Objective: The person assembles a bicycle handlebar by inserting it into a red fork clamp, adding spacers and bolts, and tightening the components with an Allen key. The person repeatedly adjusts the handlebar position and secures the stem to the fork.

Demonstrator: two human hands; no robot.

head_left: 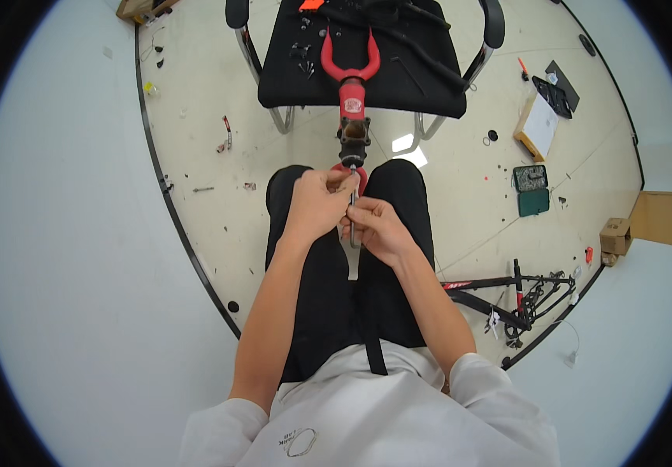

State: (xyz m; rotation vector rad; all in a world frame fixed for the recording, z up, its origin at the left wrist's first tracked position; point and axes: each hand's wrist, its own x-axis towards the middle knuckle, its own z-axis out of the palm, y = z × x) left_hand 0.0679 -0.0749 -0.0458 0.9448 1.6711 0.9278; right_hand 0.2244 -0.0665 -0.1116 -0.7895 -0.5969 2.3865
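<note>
One metal rod [352, 233], U-shaped red fork [351, 75]

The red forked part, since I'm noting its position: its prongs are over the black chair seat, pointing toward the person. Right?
No: the head view shows the red forked part pointing its prongs away instead. The rest stands.

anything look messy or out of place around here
Yes, the floor on the right looks untidy: small loose pieces lie scattered around an open green case, and a black bike frame lies near the wall with no wheels showing.
</note>
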